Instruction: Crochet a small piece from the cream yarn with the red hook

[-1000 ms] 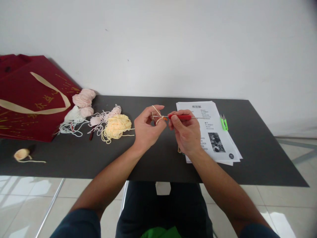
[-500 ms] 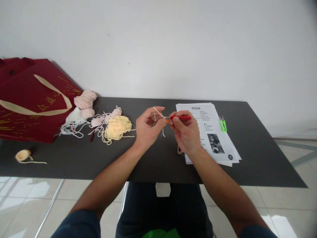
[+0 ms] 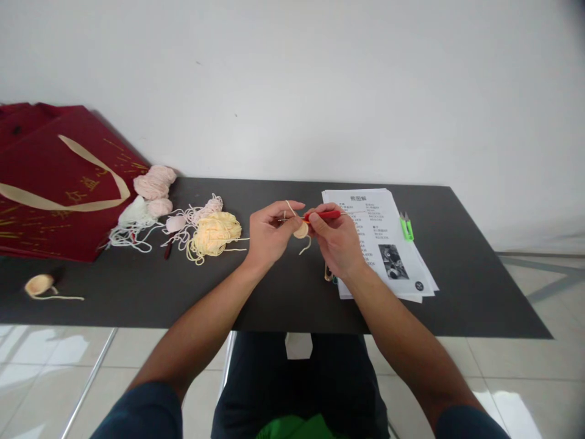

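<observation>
My left hand is closed in a pinch on a small round cream crochet piece, with a strand of yellow yarn looped over its forefinger. My right hand grips a crochet hook with a red handle, its metal tip pointing left into the piece. A short yarn tail hangs below the piece. Both hands hover just above the dark table. A loose bundle of pale yellow yarn lies to the left of my left hand.
Pink and white yarn balls and loose strands lie at the left by a dark red bag. A small cream piece sits near the left front edge. Printed sheets and green snips lie right.
Both hands have drifted slightly left and lower. The small round crochet piece now shows between the fingertips, where before only the yarn loop and hook tip were seen.
</observation>
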Motion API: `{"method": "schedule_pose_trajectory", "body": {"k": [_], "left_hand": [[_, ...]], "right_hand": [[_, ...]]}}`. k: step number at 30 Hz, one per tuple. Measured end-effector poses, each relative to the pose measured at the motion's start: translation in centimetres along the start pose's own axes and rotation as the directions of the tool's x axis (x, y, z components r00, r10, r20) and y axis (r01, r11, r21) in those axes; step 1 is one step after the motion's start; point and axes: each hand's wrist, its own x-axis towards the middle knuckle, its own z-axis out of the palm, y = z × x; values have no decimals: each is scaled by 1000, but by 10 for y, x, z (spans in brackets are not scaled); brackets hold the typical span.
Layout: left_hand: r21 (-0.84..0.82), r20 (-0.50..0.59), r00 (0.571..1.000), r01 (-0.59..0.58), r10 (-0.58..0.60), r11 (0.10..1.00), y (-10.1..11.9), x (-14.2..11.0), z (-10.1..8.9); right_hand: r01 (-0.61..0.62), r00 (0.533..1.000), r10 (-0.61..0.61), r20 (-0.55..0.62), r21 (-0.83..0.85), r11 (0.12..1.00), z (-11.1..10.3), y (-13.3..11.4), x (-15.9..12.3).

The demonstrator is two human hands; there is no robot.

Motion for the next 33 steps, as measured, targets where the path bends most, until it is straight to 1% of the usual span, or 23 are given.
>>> {"method": "schedule_pose_trajectory", "body": {"k": [5,10,12,19,23,27,28,30,33], "left_hand": [[-15,-24,999,32,-33,999,-6,4,0],[-79,-60,996,64,-68,995,-14,7,2],[-88,-59,996,55,-60,995,-16,8,2],[-76,-62,997,47,-52,996,-24,11,3],[-48,-42,999,20,-22,999,-27,10,5],[40,-55,997,-55,57,998,-24,6,8],[40,-53,995,-78,80,996,-22,5,9],[10,-2,994,-109,109,994,-19,3,11],[-27,-16,994,-106,106,994,-13,0,13]], "right_hand": [[4,1000,-4,3,-42,999,-2,0,2],[-40,998,43,51,-68,997,-7,-7,3],[-48,997,52,64,-68,997,-10,-9,4],[-65,996,72,51,-117,991,-15,-7,10],[-10,1000,10,2,-163,987,-16,-1,14],[85,996,-84,18,-163,983,-14,7,15],[112,994,-111,16,-154,982,-14,8,14],[154,988,-154,8,-136,979,-11,9,12],[171,985,-172,4,-122,978,-7,9,8]]}}
